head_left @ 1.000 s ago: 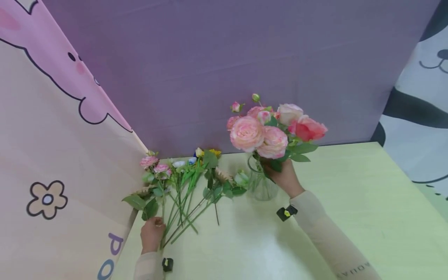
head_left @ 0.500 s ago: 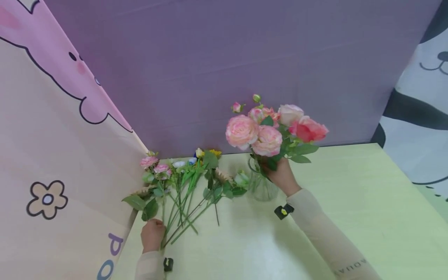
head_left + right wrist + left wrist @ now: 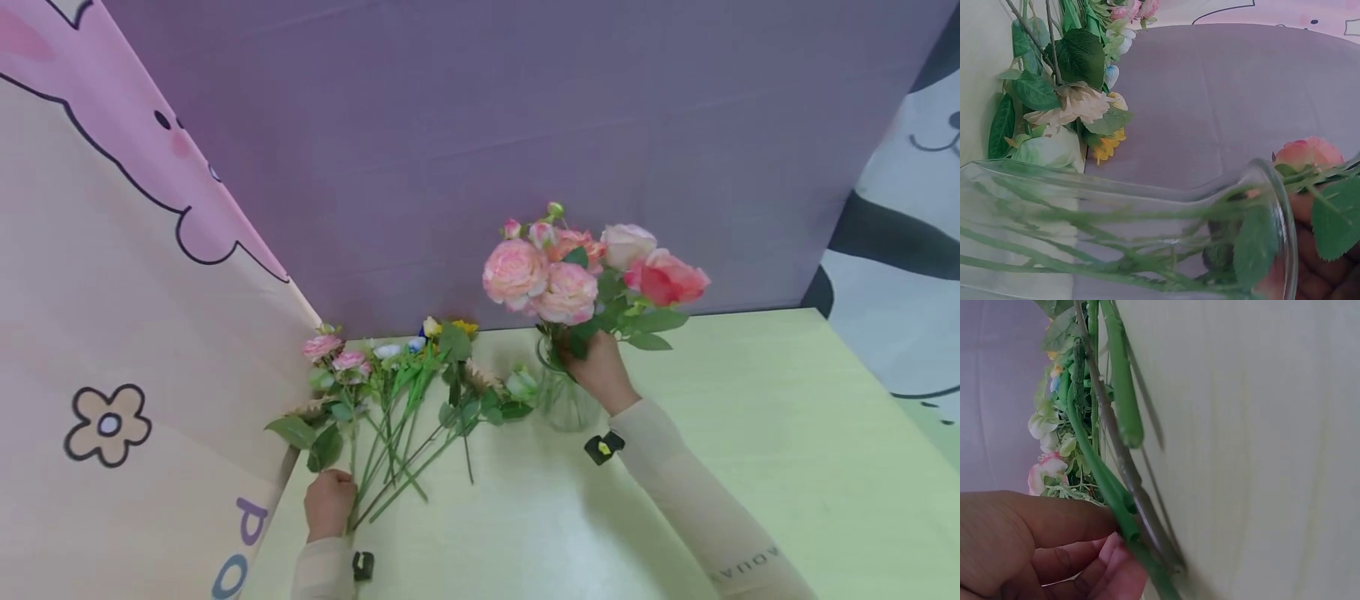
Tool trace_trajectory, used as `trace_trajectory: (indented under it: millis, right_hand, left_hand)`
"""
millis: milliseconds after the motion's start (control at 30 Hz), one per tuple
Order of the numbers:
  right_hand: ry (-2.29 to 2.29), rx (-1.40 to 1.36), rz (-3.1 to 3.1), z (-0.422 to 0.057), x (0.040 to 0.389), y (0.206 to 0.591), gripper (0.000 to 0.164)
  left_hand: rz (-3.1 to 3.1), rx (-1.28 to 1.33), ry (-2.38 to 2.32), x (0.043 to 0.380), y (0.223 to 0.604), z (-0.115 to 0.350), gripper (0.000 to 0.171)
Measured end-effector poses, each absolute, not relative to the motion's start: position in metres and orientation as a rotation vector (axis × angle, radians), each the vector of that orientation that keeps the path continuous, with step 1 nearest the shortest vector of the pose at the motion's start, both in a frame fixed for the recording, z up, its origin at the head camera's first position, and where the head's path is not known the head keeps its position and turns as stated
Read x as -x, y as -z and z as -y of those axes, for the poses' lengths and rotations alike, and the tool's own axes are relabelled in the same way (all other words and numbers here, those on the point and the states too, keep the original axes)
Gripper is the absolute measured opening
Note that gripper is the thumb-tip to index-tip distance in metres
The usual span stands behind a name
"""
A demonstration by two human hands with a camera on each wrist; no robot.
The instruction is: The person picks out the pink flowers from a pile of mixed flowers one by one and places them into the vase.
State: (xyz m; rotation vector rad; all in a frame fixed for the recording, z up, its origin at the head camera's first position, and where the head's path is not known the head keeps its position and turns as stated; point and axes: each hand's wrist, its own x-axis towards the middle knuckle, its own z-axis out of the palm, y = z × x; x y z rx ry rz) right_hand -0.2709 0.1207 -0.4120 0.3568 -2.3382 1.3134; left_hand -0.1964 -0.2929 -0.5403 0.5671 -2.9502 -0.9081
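Observation:
A clear glass vase (image 3: 567, 404) stands on the table, with several green stems inside it, plain in the right wrist view. Pink and coral artificial roses (image 3: 567, 293) rise above its mouth. My right hand (image 3: 602, 377) is at the vase's rim, its fingers curled about the stems just under the blooms; leaves cover part of these fingers in the right wrist view. At the table's left side, my left hand (image 3: 328, 504) pinches a green flower stem (image 3: 1094, 459) between thumb and fingers, close over the tabletop. A brownish stem (image 3: 1125, 465) lies beside it.
Loose artificial flowers, with white blooms (image 3: 387, 352), a yellow bloom (image 3: 465, 327) and a pale green rose (image 3: 521, 383), lie between the left hand and the vase. A purple backdrop (image 3: 480, 167) borders the table's (image 3: 750, 433) back; a printed panel (image 3: 172, 350) borders its left.
The light pink roses by the vase have shifted left and slightly down, and my right hand has edged up with them. My left thumb and fingers have drawn together at the stem.

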Motion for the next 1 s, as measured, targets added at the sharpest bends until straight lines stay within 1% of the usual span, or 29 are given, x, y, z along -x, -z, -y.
trace_trajectory:
  millis: [133,200,333,567,833,1000]
  right_hand:
    - [-1.173,-0.302,2.482,-0.119,0.272,0.409,0.029]
    - [-1.104,-0.298,2.524,-0.118,0.273,0.408,0.034]
    - [-1.058,-0.321,2.535,-0.118,0.274,0.406,0.028]
    - [-1.154,-0.307,2.601,-0.119,0.274,0.405,0.013]
    - [-1.144,-0.316,2.608,-0.122,0.271,0.402,0.009]
    - [-1.126,-0.31,2.635,-0.124,0.268,0.399,0.013]
  left_hand:
    - [2.936,-0.541,0.915,0.195,0.542,0.294,0.019]
    - [2.922,-0.511,0.912,0.195,0.544,0.295,0.018]
    - [2.909,-0.466,0.907,0.195,0.547,0.297,0.017]
    - [2.926,-0.515,0.984,0.193,0.544,0.298,0.02]
    - [2.905,-0.528,1.084,0.194,0.544,0.297,0.022]
    - [2.871,-0.551,1.093,0.194,0.545,0.296,0.022]
